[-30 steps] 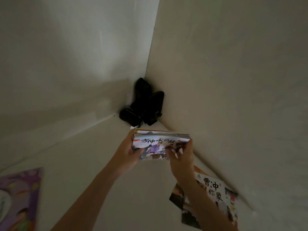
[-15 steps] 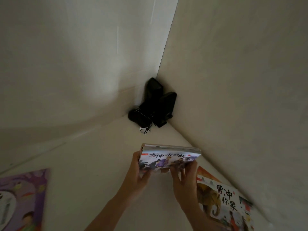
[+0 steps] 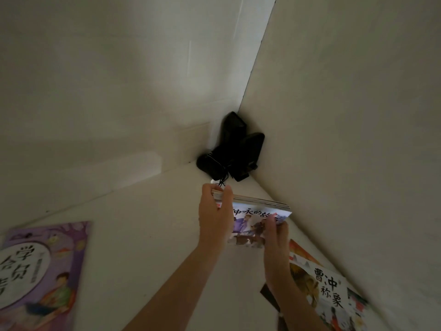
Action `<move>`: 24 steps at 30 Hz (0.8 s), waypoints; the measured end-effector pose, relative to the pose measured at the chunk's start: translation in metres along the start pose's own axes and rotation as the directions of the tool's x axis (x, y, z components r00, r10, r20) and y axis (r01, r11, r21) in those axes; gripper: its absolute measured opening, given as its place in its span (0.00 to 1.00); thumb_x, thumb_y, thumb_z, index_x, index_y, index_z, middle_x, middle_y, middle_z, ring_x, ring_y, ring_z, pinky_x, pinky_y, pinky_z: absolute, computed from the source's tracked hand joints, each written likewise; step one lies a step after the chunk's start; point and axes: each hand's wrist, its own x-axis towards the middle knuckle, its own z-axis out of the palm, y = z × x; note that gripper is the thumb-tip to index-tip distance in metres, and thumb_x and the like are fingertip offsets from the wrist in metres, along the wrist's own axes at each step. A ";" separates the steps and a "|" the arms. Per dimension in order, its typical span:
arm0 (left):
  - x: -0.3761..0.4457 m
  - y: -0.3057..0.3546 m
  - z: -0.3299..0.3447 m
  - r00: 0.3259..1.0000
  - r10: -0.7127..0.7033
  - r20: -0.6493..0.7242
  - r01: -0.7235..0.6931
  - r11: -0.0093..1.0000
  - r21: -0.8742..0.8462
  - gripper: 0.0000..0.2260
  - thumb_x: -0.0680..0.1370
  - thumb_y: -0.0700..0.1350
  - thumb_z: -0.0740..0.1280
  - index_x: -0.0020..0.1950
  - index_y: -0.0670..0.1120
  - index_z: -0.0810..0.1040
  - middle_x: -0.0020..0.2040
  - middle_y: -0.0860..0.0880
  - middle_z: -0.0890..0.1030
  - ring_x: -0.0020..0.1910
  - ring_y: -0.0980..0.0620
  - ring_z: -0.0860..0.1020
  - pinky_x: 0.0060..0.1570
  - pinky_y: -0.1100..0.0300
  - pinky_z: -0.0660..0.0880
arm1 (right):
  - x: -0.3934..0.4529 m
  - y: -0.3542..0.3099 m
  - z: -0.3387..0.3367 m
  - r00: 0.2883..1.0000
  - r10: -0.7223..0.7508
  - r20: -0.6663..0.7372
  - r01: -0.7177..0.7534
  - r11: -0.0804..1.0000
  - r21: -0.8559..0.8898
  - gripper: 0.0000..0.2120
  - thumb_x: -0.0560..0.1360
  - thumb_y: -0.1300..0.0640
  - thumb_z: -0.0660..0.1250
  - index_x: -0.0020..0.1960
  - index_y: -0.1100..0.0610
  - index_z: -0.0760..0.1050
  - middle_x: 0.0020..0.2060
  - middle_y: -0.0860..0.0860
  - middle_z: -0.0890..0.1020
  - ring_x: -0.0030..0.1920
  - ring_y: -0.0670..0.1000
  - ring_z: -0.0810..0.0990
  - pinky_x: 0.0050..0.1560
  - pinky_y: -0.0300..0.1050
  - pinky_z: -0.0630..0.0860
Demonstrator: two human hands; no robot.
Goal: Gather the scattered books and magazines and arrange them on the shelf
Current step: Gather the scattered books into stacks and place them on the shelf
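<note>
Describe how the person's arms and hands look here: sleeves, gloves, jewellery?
Both forearms are bare as far as the frame shows, with no sleeves visible. The left hand and right hand wear no gloves. No rings, watch or wristband show, though the light is dim.

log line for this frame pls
left hand grips book stack | right hand grips it | purple book, elephant book still loose

A stack of books point(image 3: 257, 217) is held above the surface point(image 3: 148, 235), between the left hand point(image 3: 214, 216) and the right hand point(image 3: 274, 237). Behind it, speakers point(image 3: 232, 149) are placed in the corner. One book point(image 3: 40, 273) is laid far left, another book point(image 3: 327, 290) right, beside the wall point(image 3: 346, 139).
</note>
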 end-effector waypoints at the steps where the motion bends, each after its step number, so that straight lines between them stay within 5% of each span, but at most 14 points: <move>1: -0.001 0.000 -0.001 1.000 -0.007 0.014 0.007 1.000 -0.025 0.06 0.80 0.49 0.63 0.45 0.50 0.69 0.37 0.51 0.75 0.35 0.55 0.74 0.37 0.61 0.73 | 0.006 -0.010 0.000 0.998 0.046 -0.042 -0.043 0.996 0.072 0.19 0.76 0.36 0.58 0.49 0.52 0.71 0.41 0.52 0.79 0.42 0.52 0.79 0.42 0.45 0.75; 6: -0.011 0.004 -0.004 0.998 -0.024 0.052 0.028 0.997 -0.072 0.13 0.79 0.54 0.63 0.45 0.44 0.70 0.34 0.52 0.72 0.30 0.63 0.69 0.34 0.69 0.70 | 0.024 -0.029 0.002 0.994 0.101 -0.034 -0.096 0.988 0.125 0.15 0.81 0.44 0.55 0.43 0.52 0.70 0.36 0.50 0.75 0.35 0.47 0.75 0.37 0.40 0.72; 8: -0.013 0.000 -0.012 0.990 -0.031 0.140 0.041 0.996 -0.073 0.15 0.74 0.57 0.66 0.50 0.47 0.71 0.40 0.50 0.76 0.32 0.62 0.73 0.35 0.70 0.72 | 0.025 -0.021 -0.003 0.996 0.083 0.020 -0.086 0.982 0.166 0.22 0.79 0.38 0.55 0.47 0.56 0.73 0.40 0.53 0.78 0.40 0.51 0.78 0.44 0.44 0.75; 10: -0.015 -0.015 -0.023 0.959 0.002 0.282 0.028 0.994 -0.102 0.17 0.73 0.48 0.72 0.57 0.49 0.68 0.48 0.50 0.79 0.40 0.59 0.80 0.40 0.66 0.76 | 0.022 -0.009 -0.012 0.993 0.035 0.111 -0.046 0.995 0.091 0.33 0.74 0.30 0.55 0.53 0.61 0.71 0.44 0.57 0.77 0.45 0.54 0.77 0.51 0.49 0.75; 12: -0.017 -0.040 -0.032 0.928 0.049 0.368 -0.028 0.998 -0.062 0.21 0.76 0.39 0.69 0.60 0.54 0.64 0.54 0.48 0.77 0.52 0.56 0.80 0.46 0.65 0.78 | 0.014 0.009 -0.017 0.985 -0.012 0.173 0.019 0.999 -0.039 0.20 0.78 0.41 0.59 0.52 0.59 0.66 0.42 0.56 0.75 0.43 0.51 0.76 0.45 0.44 0.76; 13: -0.018 -0.051 -0.033 0.928 0.061 0.368 -0.070 0.998 0.010 0.19 0.77 0.38 0.67 0.60 0.56 0.63 0.56 0.49 0.77 0.54 0.56 0.80 0.47 0.65 0.77 | 0.010 0.019 -0.018 0.982 -0.055 0.183 0.077 0.990 -0.114 0.11 0.79 0.51 0.63 0.52 0.57 0.65 0.41 0.52 0.75 0.41 0.46 0.77 0.42 0.38 0.76; 15: -0.018 -0.063 -0.035 0.943 0.100 0.316 -0.143 0.983 0.118 0.14 0.79 0.42 0.63 0.58 0.57 0.64 0.55 0.53 0.78 0.54 0.61 0.79 0.47 0.69 0.75 | 0.001 0.032 -0.015 0.980 -0.142 0.141 0.176 0.948 -0.265 0.13 0.77 0.65 0.65 0.58 0.57 0.64 0.44 0.47 0.77 0.44 0.40 0.79 0.42 0.33 0.76; 19: -0.010 -0.042 -0.046 0.960 0.133 0.247 -0.178 0.969 0.170 0.14 0.77 0.39 0.63 0.57 0.54 0.66 0.48 0.58 0.79 0.45 0.67 0.79 0.38 0.73 0.73 | 0.000 0.009 -0.005 0.971 -0.210 0.114 0.233 0.935 -0.266 0.17 0.75 0.66 0.67 0.61 0.59 0.67 0.47 0.47 0.78 0.46 0.42 0.79 0.44 0.41 0.77; 24: -0.006 0.051 -0.078 0.950 0.285 0.125 -0.295 0.953 0.073 0.18 0.75 0.41 0.63 0.61 0.57 0.67 0.49 0.58 0.80 0.48 0.60 0.81 0.46 0.64 0.78 | -0.004 -0.083 0.024 0.916 -0.395 0.070 0.401 0.906 -0.135 0.24 0.73 0.70 0.68 0.64 0.57 0.66 0.48 0.44 0.76 0.48 0.47 0.77 0.50 0.50 0.78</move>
